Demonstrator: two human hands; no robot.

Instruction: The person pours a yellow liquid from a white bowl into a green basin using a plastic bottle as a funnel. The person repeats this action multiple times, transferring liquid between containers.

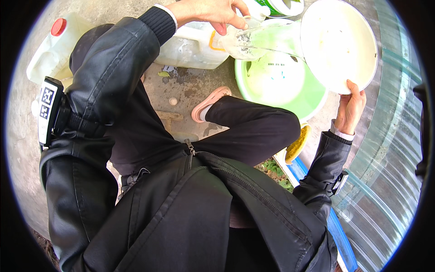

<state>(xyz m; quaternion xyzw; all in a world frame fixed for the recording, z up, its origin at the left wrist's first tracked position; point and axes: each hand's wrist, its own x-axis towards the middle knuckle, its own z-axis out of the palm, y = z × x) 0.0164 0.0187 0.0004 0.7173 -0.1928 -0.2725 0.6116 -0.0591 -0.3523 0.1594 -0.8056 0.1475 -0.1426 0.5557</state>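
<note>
My left hand [217, 13] pinches the rim of a clear plastic funnel-like piece [239, 44], perhaps a cut bottle top. It sits against the orange-ringed neck of a translucent plastic jug [193, 51]; how far it goes in is hidden. With my right hand [351, 112] I grip the near rim of a white bowl [340, 47], tilted leftward. Between the bowl and the clear piece runs a sheet of clear liquid [278, 39]. Below this stream stands a wide light-green basin [244, 80], its pale inside overexposed.
Another translucent jug [51, 51] with a red cap stands at left. A green-and-white bucket [289, 8] is at the top. Beyond my bent knee sits a container of yellow grainy material [299, 144]. Corrugated clear sheeting [384, 180] borders the right. The concrete floor [181, 81] has wet patches.
</note>
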